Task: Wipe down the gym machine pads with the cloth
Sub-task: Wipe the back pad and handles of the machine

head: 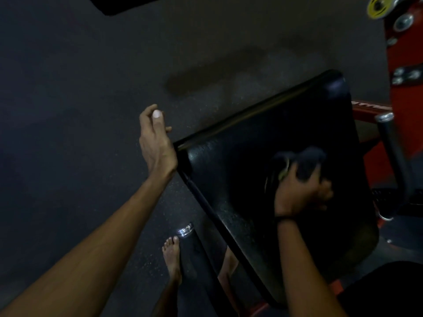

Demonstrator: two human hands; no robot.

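Dim gym floor (80,88), red machine frame (402,53) upper right. Right hand (299,193) fingers bunched around dark cloth (304,163), pressing it on black pad (263,156) mid-right, likely mid-wipe. Left hand (155,138) loosely curled, empty, beside pad's left edge, probably balancing.

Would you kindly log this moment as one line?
right hand grips cloth on black pad | left hand free, off pad edge | wiping underway

Right hand (297,191), cloth (306,163) on pad (240,179)

Cloth (304,163) under right hand (297,193) on pad (240,179); left hand (155,140) just left of pad's corner.
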